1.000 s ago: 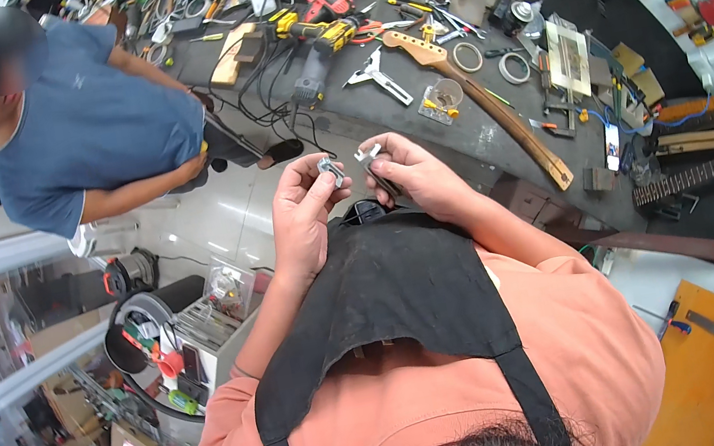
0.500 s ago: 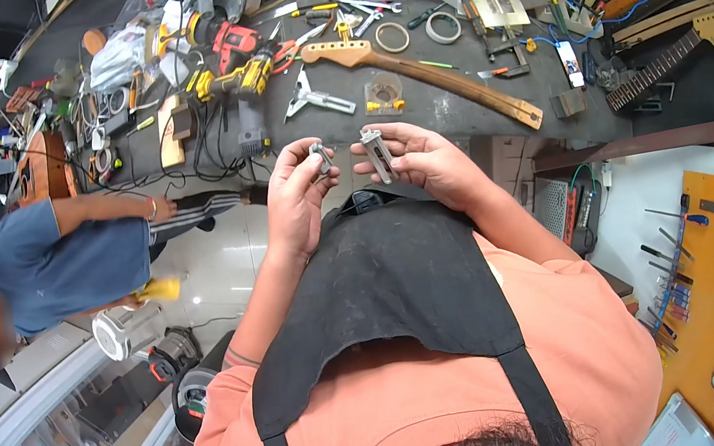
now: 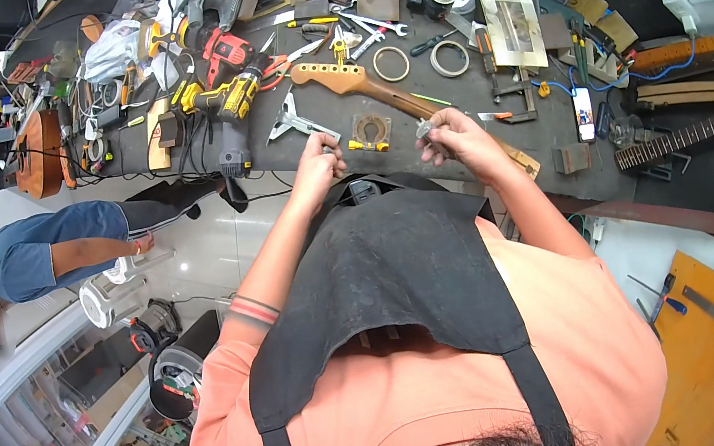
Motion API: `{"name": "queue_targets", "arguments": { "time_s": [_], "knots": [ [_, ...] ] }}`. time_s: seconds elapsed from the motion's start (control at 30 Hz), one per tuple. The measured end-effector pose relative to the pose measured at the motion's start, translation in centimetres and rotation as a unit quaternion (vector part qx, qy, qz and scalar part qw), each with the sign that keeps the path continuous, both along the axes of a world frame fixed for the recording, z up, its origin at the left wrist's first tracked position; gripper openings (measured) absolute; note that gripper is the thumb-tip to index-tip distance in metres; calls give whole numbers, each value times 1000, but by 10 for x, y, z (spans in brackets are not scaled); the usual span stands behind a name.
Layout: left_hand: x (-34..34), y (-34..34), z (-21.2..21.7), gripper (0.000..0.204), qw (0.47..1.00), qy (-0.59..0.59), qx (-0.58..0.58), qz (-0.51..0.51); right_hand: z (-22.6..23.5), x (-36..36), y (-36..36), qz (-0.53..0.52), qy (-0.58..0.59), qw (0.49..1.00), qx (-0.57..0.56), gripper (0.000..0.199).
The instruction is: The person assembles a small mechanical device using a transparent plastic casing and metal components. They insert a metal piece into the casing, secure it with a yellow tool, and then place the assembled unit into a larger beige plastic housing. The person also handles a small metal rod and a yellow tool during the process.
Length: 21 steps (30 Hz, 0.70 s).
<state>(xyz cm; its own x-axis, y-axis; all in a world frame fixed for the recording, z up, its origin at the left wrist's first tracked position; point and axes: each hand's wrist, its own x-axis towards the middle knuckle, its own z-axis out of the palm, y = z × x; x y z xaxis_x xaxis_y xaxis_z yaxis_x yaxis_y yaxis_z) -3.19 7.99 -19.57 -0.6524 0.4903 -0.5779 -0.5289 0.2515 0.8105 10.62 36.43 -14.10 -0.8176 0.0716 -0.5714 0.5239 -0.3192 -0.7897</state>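
Note:
My left hand (image 3: 321,167) is at the bench's front edge, fingers curled, by the near end of a silver caliper-shaped tool (image 3: 295,121). Whatever those fingers enclose is hidden, and I cannot tell if they grip the tool. Over the front of the bench to the right, my right hand (image 3: 454,142) pinches a small grey metal part (image 3: 423,129). Between my hands lies a brown piece with a round opening and yellow fittings (image 3: 370,134). A wooden guitar neck (image 3: 352,78) runs behind it, its lower end partly covered by my right hand and forearm.
Power tools, including a yellow drill (image 3: 237,97), crowd the left of the bench. Two tape rings (image 3: 450,59) lie behind the neck. A phone (image 3: 584,115) and another guitar neck (image 3: 678,139) are at the right. A person in a blue shirt (image 3: 28,259) stands at the left.
Both hands have moved apart: the left toward the caliper-shaped tool, the right farther right. The long metal piece in my right hand no longer shows. My view has shifted; the person's yellow item is out of sight.

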Motion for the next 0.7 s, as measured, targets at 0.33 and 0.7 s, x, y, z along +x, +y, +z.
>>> {"name": "queue_targets", "arguments": {
  "time_s": [0.33, 0.7],
  "knots": [
    [-15, -3, -9, 30, 998, 62, -7, 26, -9, -21, 9, 59, -44, 997, 25, 45],
    [-25, 51, -4, 99, 822, 412, -226, -322, -62, 15, 39, 43, -11, 986, -160, 86]
  ]
}}
